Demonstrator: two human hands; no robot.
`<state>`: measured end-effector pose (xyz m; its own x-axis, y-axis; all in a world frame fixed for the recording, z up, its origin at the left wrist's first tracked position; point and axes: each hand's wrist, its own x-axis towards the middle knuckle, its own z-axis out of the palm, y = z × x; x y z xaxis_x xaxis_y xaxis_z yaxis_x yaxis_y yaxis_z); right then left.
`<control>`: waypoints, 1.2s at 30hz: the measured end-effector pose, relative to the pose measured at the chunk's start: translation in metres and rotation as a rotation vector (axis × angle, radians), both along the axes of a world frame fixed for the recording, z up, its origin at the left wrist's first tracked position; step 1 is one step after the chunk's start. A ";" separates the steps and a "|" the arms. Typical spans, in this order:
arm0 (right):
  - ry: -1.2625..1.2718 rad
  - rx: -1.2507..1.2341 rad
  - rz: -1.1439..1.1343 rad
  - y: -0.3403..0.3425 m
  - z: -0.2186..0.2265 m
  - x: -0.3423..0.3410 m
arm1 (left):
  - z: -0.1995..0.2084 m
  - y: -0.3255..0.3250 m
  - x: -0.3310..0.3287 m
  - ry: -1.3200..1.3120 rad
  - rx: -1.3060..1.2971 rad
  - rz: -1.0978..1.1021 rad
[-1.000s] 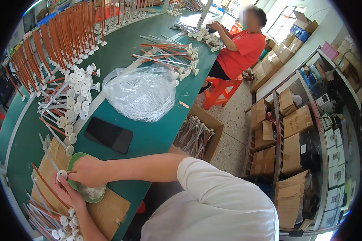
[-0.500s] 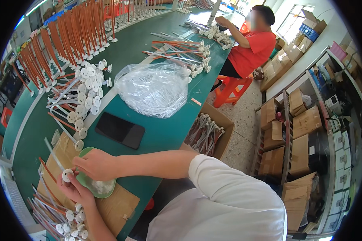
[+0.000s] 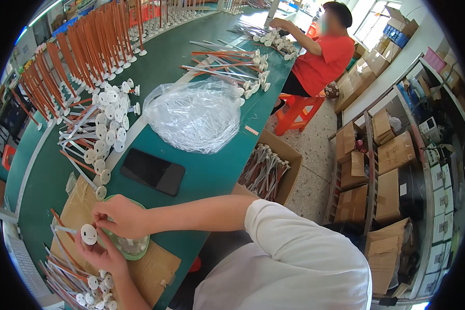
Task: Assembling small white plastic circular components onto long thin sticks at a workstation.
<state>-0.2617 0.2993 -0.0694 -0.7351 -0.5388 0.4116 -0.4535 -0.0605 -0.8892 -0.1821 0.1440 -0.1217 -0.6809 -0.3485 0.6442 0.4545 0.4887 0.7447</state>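
Observation:
My left hand [image 3: 104,254] holds a round white disc [image 3: 89,234] with a slot in its face, and a flat silvery strip runs off behind it to the left. Just to the right of the disc is my right hand [image 3: 120,216], its fingertips pinched together; whatever is between them is too small to make out. Below both hands sits a green dish [image 3: 148,244] with small whitish, clear pieces in it. The dish rests on a flat cardboard sheet [image 3: 160,263]. By my left forearm lies a bundle of strips with white discs [image 3: 94,297].
A dark phone [image 3: 153,171] and a clear bag of thin white strips [image 3: 194,116] lie on the green table. Beyond are a pile of disc-ended strips [image 3: 108,119] and upright brown rows [image 3: 88,49]. A carton [image 3: 294,170] stands beside the table. A person in red [image 3: 329,62] sits farther along.
The white disc in my left hand has turned to face upward, and its strip has tipped from upright to pointing left. My right hand has shifted slightly down, off the disc.

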 end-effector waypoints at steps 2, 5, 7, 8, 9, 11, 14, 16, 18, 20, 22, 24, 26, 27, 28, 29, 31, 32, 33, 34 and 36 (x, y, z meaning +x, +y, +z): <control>-0.063 -0.052 -0.005 0.000 0.002 0.001 | -0.002 0.000 0.000 -0.002 -0.065 0.027; -0.180 -0.100 -0.008 0.000 0.002 0.004 | -0.002 0.002 0.000 -0.022 -0.063 0.035; -0.232 -0.099 -0.006 -0.001 0.002 0.003 | -0.008 -0.001 0.001 -0.046 -0.040 0.089; -0.270 -0.081 0.009 0.000 0.002 0.002 | -0.008 0.000 0.001 -0.046 -0.038 0.090; -0.308 -0.062 0.025 0.001 0.001 0.001 | -0.008 0.000 0.002 -0.053 -0.035 0.102; -0.321 -0.043 0.022 0.000 0.004 0.002 | -0.009 -0.002 0.002 -0.060 -0.032 0.117; -0.303 -0.009 0.000 0.002 0.008 0.002 | -0.011 -0.004 0.003 -0.047 -0.086 0.135; -0.272 0.012 -0.027 0.005 0.008 0.002 | -0.008 0.000 0.002 -0.086 -0.111 0.128; -0.131 0.017 -0.063 0.002 0.005 0.002 | -0.009 0.000 0.002 -0.082 -0.112 0.137; -0.112 0.025 -0.082 0.003 0.004 0.002 | -0.009 0.000 0.002 -0.078 -0.111 0.147; -0.092 0.034 -0.100 0.004 0.004 0.001 | -0.008 0.002 0.001 -0.102 -0.088 0.150; -0.099 0.033 -0.078 0.000 0.003 0.000 | -0.007 0.000 0.004 -0.107 -0.085 0.168; -0.105 0.042 -0.075 0.000 0.001 -0.001 | -0.007 0.000 0.004 -0.109 -0.078 0.178; -0.109 0.051 -0.076 0.002 0.001 -0.001 | -0.007 0.002 0.002 -0.113 -0.084 0.175; -0.107 0.055 -0.080 0.003 0.002 -0.002 | -0.006 0.003 0.001 -0.116 -0.091 0.173; -0.122 0.053 -0.077 0.003 0.003 -0.003 | -0.006 0.005 0.000 -0.116 -0.089 0.172; -0.137 0.054 -0.077 0.005 0.003 -0.007 | -0.004 0.007 -0.001 -0.072 -0.036 0.152; -0.163 0.075 -0.043 0.003 0.001 -0.009 | -0.005 0.006 0.000 -0.074 -0.036 0.157; -0.189 0.096 -0.010 0.002 -0.001 -0.011 | -0.006 0.004 0.001 -0.076 -0.040 0.141; -0.190 0.096 -0.006 0.000 -0.002 -0.013 | -0.007 0.003 0.002 -0.079 -0.043 0.124; -0.204 0.132 0.027 0.002 0.000 -0.016 | -0.009 0.002 0.002 -0.077 -0.049 0.128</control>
